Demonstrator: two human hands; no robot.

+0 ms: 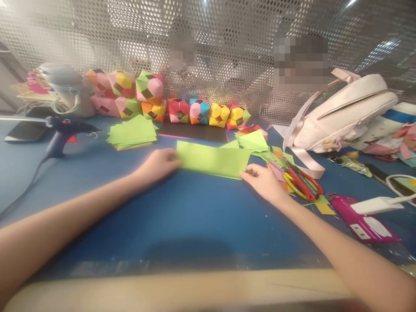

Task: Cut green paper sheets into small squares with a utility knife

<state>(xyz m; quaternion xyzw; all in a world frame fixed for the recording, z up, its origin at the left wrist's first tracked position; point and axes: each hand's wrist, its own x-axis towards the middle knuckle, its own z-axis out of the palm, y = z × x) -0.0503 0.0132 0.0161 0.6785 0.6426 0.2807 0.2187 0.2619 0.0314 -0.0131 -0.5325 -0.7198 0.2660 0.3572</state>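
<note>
Left to right: dark corded glue gun (68, 126) on the blue tabletop (195, 212), then a stack of green sheets (131, 132) in front of the folded paper balls (199, 111). Next, left hand (161, 164), curled at the left edge of the long green sheet (211, 158); too blurred to tell whether pinching or just touching. Green sheet mid-table between both hands, apparently doubled at the near edge. Right hand (263, 180) closed thumb-to-finger on its near right corner. Just beyond, loose green sheets (253, 142); farther right, red-and-yellow scissors (293, 172) among scraps, then a magenta case (365, 222). Risks, as judged: skewed crease if pressed with edges misaligned, dented corner from too hard a pinch, tear from uneven pull. Could also snag the scissors on a wide swing right. Writing: can't read any. No legible brands; white patches on the magenta case too soft to make out.
</note>
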